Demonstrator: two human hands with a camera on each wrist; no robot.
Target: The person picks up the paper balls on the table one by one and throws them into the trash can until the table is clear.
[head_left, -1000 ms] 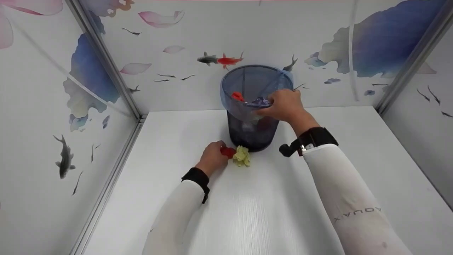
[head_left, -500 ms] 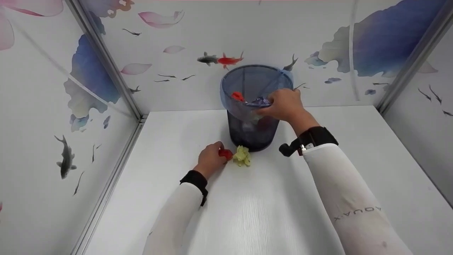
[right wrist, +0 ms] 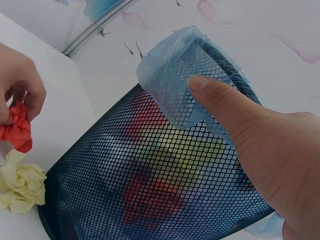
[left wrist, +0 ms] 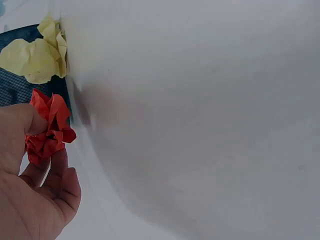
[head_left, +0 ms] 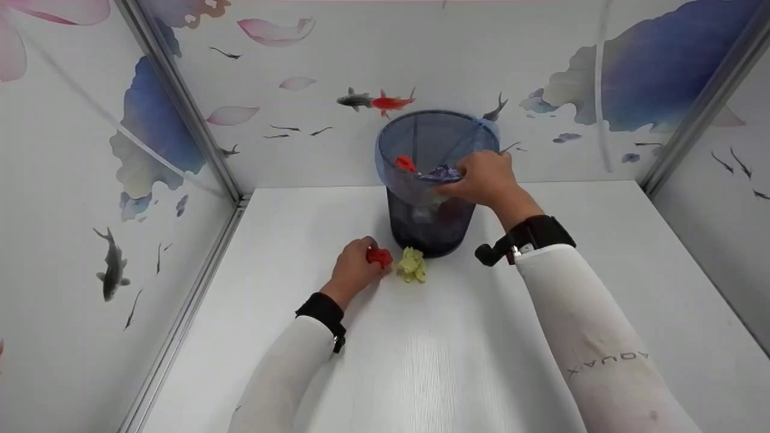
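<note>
My left hand (head_left: pixel 356 264) pinches a crumpled ball of red paper (left wrist: pixel 49 127) between thumb and fingers, low over the table in front of the bin. Just right of it, a crumpled ball of yellow paper (head_left: pixel 412 265) lies on the table at the foot of the mesh wastebasket (right wrist: pixel 100 175). At the basket's front right rim my right hand (head_left: pixel 486 178) grips the edge, its thumb (right wrist: pixel 220 100) outside over the blue plastic liner (right wrist: pixel 172 65). Through the mesh, red, yellow and white crumpled pieces show inside; in the head view, red paper (head_left: pixel 405 163) shows near the top.
The white table (head_left: pixel 289 240) runs back to a wall (head_left: pixel 289 150) printed with fish and petals. Metal-edged side panels (head_left: pixel 60 240) enclose it at left and right. The basket stands upright near the back wall.
My left hand has drawn a little to the left with the red paper, widening the gap to the yellow paper. My right hand and the basket stay in place.
</note>
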